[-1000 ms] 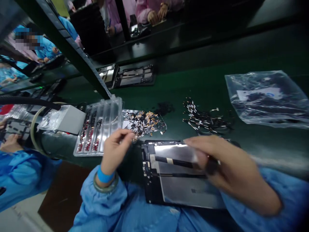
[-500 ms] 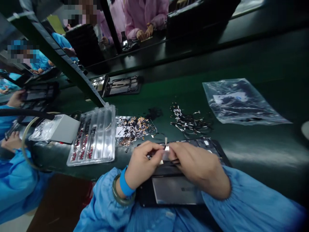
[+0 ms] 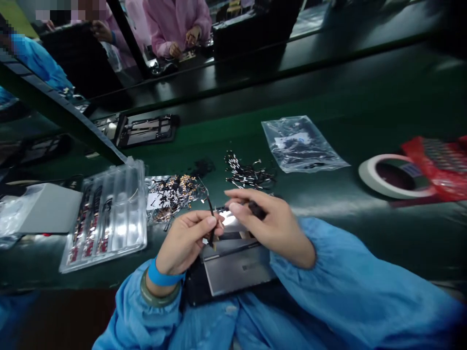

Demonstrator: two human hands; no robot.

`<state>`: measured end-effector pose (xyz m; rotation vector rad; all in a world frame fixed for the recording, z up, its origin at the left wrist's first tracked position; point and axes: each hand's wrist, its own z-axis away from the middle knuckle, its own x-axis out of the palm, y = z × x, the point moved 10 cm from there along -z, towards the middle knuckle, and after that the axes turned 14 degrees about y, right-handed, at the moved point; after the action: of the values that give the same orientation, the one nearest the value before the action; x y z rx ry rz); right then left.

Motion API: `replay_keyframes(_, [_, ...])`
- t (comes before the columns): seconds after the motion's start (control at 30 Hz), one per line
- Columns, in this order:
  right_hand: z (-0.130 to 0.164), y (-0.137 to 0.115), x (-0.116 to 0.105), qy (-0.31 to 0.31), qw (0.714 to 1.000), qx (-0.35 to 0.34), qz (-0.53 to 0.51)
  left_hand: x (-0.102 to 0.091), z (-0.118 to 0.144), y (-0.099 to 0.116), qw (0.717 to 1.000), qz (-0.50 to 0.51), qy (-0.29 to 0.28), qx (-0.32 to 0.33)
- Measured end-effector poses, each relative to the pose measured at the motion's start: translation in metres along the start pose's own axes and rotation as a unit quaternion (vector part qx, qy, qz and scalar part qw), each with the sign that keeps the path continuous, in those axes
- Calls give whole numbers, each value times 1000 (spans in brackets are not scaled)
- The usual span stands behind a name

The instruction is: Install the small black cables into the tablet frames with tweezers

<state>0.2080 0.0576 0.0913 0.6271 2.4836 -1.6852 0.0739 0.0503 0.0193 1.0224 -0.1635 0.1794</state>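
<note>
A dark tablet frame with a grey metal back plate (image 3: 233, 265) lies at the near edge of the green bench, partly on my lap. My left hand (image 3: 186, 240) pinches a thin black cable (image 3: 211, 221) that stands up over the frame's top edge. My right hand (image 3: 272, 226) is beside it over the frame, fingers closed on a small dark tool (image 3: 257, 210), fingertips almost touching the cable. Both hands hide the frame's upper part.
A clear plastic tray of small parts (image 3: 105, 214) sits to the left, with a pile of gold and black connectors (image 3: 173, 194) and loose cables (image 3: 246, 175) behind the hands. A plastic bag (image 3: 301, 146), a tape roll (image 3: 390, 177), a red packet (image 3: 441, 163). Other workers across the bench.
My left hand left the connector pile and came to the frame, where it now pinches the black cable. My right hand moved in beside it. The view has shifted to the right.
</note>
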Motion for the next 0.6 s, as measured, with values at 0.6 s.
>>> replay_keyframes(0.6, [36,-50,26,40,918,-341,201,-18,42,60,832,-184,200,483])
